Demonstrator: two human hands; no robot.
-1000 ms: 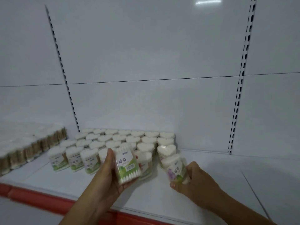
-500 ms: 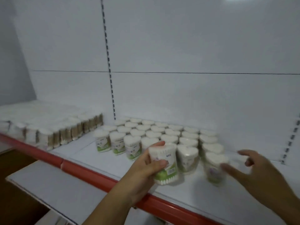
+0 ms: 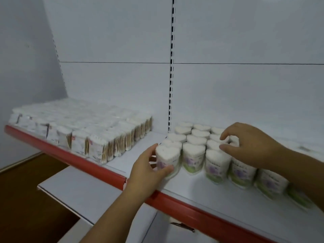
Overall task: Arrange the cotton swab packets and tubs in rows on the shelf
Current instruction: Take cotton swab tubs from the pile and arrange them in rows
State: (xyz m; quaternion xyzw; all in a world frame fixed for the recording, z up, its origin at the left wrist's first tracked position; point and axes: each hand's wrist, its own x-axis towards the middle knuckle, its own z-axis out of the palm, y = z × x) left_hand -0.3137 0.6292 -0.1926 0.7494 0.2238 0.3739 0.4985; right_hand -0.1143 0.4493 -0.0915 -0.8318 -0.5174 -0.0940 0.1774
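Left hand (image 3: pixel 147 170) grip clamped round heart-shaped swab tub (image 3: pixel 168 159), upright on shelf (image 3: pixel 192 187), near-left corner of tub block (image 3: pixel 196 140). Right hand (image 3: pixel 250 146) above second-row tubs further right; grip apart, fingers loosely curved, nothing held. Swab packets (image 3: pixel 98 134) packed in rows at left, apart from tubs. Red shelf edge (image 3: pixel 87 165) nearest.

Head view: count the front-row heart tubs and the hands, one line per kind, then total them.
Front-row heart tubs: 6 showing, the leftmost gripped by the left hand, the rightmost blurred; the right arm may hide more.
Hands: 2, with the right hand over the rows behind.
Total: 8.
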